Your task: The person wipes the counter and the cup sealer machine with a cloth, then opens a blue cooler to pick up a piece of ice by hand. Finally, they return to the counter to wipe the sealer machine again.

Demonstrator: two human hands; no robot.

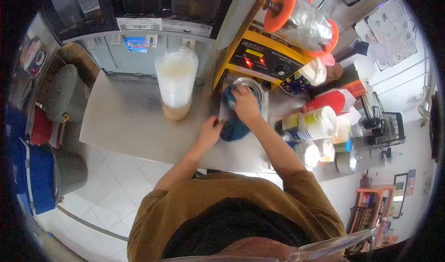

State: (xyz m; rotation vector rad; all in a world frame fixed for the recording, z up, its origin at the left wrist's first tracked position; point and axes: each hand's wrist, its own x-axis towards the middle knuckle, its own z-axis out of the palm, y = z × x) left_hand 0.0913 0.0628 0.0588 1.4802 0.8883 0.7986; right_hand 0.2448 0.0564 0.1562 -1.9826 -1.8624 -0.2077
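A yellow cup sealing machine point(257, 58) stands on the steel counter, its red indicator lights lit. Its round metal cup holder point(257, 86) sits in the low front opening, on a plate that juts toward me. Over this ring and plate lies a dark blue cloth point(235, 130). My right hand point(246, 105) is closed on the upper part of the cloth, pressing it at the ring. At the left edge of the plate and cloth, my left hand point(211, 131) has its fingers curled in; what they grip is hidden.
Left of the machine stands a tall stack of clear plastic cups point(175, 79) on a brown base. Bottles and tubs, including a white-lidded container point(320, 124), crowd the right side. A film roll point(301, 23) with orange discs tops the machine. The steel counter point(125, 123) ends near my body.
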